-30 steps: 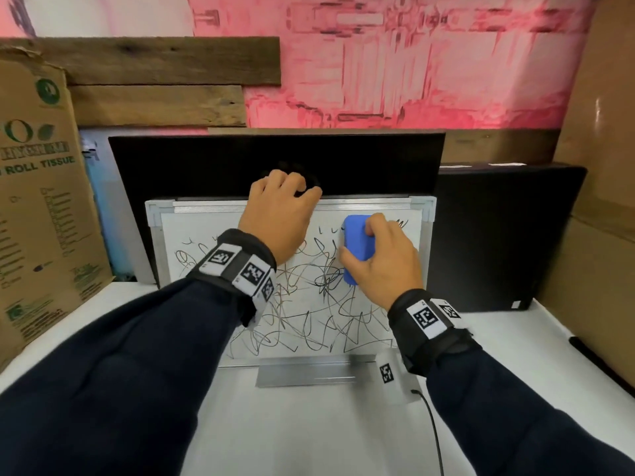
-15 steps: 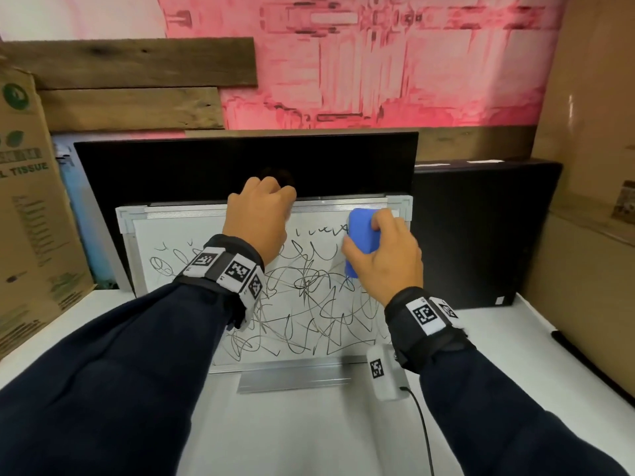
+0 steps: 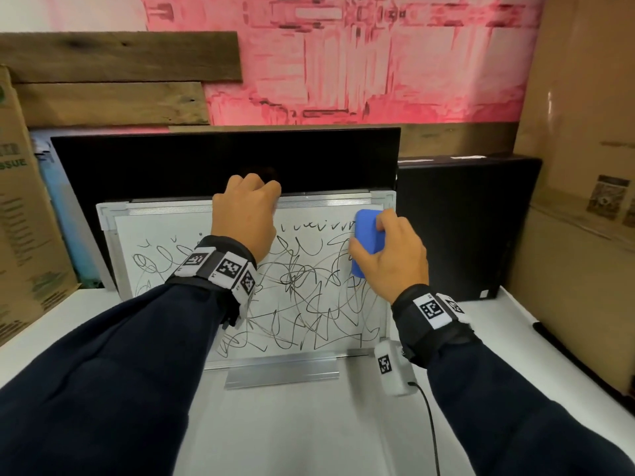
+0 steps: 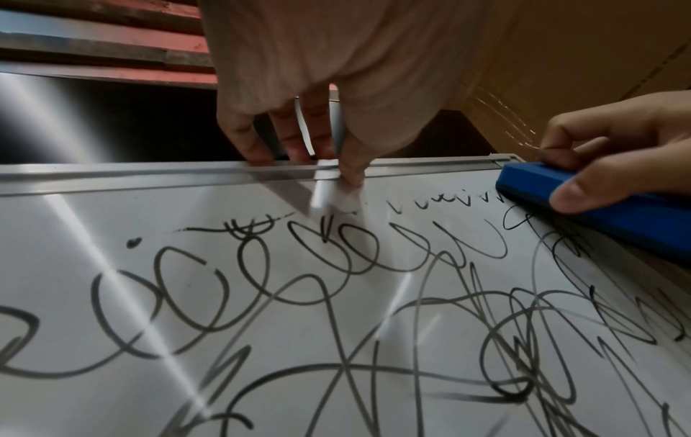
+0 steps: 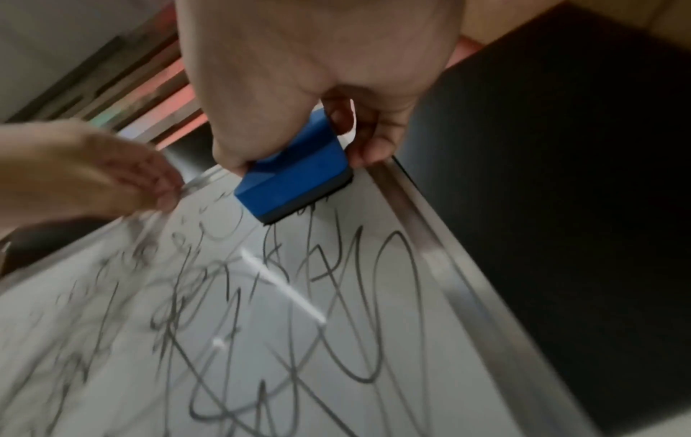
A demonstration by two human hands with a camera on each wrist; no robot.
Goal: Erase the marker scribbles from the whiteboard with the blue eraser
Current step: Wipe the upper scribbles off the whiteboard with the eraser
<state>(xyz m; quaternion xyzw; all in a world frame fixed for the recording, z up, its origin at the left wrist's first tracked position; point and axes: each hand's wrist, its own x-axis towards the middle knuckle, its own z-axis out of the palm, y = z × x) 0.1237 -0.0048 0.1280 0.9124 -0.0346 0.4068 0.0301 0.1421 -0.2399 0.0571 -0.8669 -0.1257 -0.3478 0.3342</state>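
Note:
A metal-framed whiteboard (image 3: 165,235) stands tilted back on the white table, covered in black marker scribbles (image 3: 302,290). My left hand (image 3: 245,214) grips the board's top edge, fingers curled over the frame (image 4: 284,142) and thumb on the front. My right hand (image 3: 391,255) holds the blue eraser (image 3: 367,235) and presses it flat on the board at its upper right corner (image 5: 295,180). A strip along the top of the board (image 4: 112,207) is wiped white, with short marker tips left just below it.
A black monitor (image 3: 206,159) stands right behind the board, and a black box (image 3: 464,228) is to its right. Cardboard boxes flank both sides (image 3: 20,235) (image 3: 577,201). A black marker (image 3: 563,341) lies on the table at the far right. A cable (image 3: 429,424) trails from my right wrist.
My right hand has slid the eraser rightward along the top of the board to the upper right corner. The left hand keeps its grip on the top edge.

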